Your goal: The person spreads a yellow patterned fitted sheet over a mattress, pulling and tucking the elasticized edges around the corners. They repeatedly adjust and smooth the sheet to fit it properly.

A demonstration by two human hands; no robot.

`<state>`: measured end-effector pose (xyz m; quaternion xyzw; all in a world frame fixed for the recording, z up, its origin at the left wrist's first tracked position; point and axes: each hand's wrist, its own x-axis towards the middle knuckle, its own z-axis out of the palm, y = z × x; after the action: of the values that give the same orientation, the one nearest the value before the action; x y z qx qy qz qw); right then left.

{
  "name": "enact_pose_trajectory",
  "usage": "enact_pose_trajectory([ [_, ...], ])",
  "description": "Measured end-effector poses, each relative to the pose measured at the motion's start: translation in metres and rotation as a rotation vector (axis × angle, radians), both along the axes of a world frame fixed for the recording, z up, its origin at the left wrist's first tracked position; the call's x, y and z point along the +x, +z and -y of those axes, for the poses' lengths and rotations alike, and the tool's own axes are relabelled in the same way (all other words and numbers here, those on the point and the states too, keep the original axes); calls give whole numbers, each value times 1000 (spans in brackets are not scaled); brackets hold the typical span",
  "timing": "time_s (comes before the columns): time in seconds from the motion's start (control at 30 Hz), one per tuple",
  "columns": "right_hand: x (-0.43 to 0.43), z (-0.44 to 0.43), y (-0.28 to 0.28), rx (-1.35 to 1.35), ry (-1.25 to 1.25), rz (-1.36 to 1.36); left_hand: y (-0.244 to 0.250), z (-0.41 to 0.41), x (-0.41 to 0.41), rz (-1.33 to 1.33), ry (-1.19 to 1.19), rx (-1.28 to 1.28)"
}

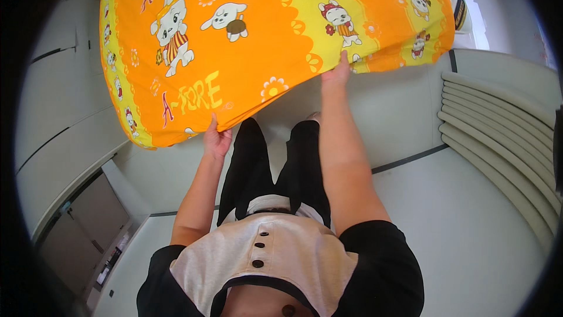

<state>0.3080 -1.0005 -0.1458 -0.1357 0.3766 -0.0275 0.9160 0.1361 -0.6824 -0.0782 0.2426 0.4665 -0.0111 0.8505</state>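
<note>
An orange and yellow printed cloth (246,66), patterned with cartoon animals and flowers, spreads across the upper middle of the head view. My left hand (217,137) grips its near edge, thumb on top and fingers curled beneath. Farther along the same edge, to the right, my right hand (338,70) pinches the fabric with the thumb on top. Between my hands the edge runs at a slant in loose folds. What lies under the cloth is mostly hidden.
A stack of curved pale padded panels or folds (497,128) stands at the right. Grey cabinet doors (94,211) are at the lower left. Pale floor (457,211) with dark strips surrounds my legs. A white object (462,9) shows beyond the cloth's right end.
</note>
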Motion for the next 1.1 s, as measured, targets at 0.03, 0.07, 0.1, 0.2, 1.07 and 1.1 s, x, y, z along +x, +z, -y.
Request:
enact_pose_trajectory([
  [0.03, -8, 18, 3, -90, 34, -39, 0, 1, -3, -16, 16, 34],
  [0.07, -18, 32, 5, -180, 66, -78, -2, 3, -5, -31, 30, 68],
  [0.1, -28, 42, 10, -193, 82, -97, 1, 9, 0, -51, 78, 67],
  [0.2, -51, 50, 22, -226, 68, -105, 7, 25, 14, -73, 176, 57],
  [1.07, -17, 65, -8, -251, 73, -227, 64, 14, 19, 69, -25, -114],
  [1.1, -19, 58, -32, -173, -33, -232, 63, 19, 24, 69, -36, -128],
])
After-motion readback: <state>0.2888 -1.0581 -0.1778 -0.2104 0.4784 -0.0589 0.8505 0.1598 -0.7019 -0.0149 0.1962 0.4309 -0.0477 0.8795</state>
